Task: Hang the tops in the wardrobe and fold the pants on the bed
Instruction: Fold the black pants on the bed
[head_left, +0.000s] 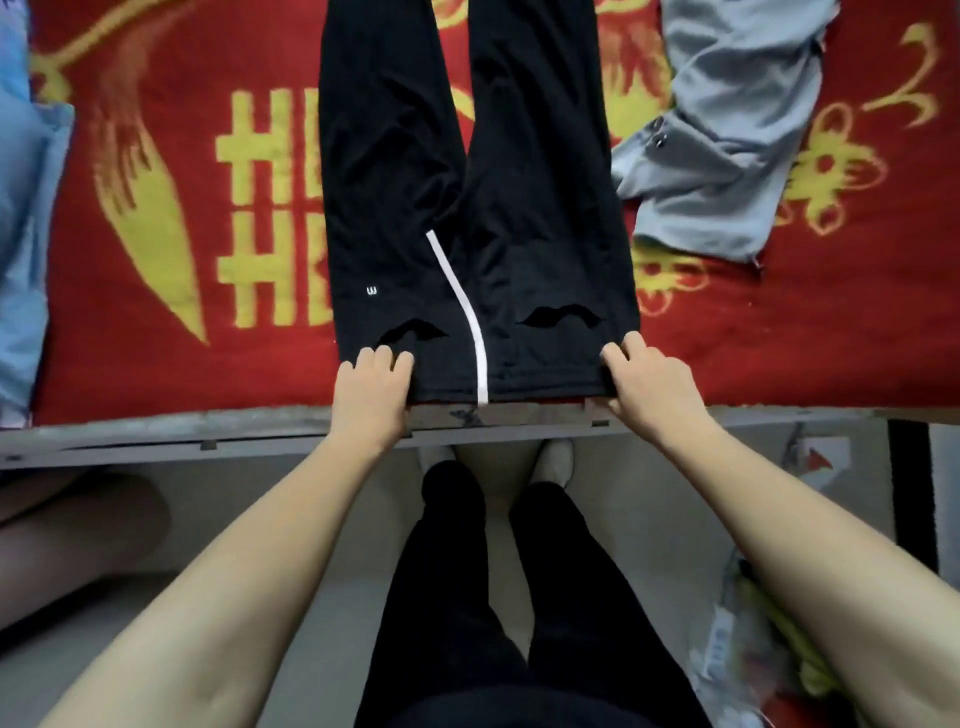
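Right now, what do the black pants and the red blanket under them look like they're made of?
The black pants seem to be a smooth knit, probably synthetic sportswear cloth: faint sheen, soft shallow folds. The red blanket looks like thick fuzzy pile, woven or plush: matte, with slightly blurred yellow pattern edges.

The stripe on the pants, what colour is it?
White stripe on black pants, clearest in the head view.

A bed (831, 364) fills the upper half of the view, covered by a red blanket (171, 93) woven with yellow characters and flowers. Its grey, scuffed frame (234, 434) runs along the near edge. Light blue bedding (26, 197) lies at the left. Below is a pale floor (270, 519), with a crinkled plastic bag (748, 660) at lower right. The light is soft and even.
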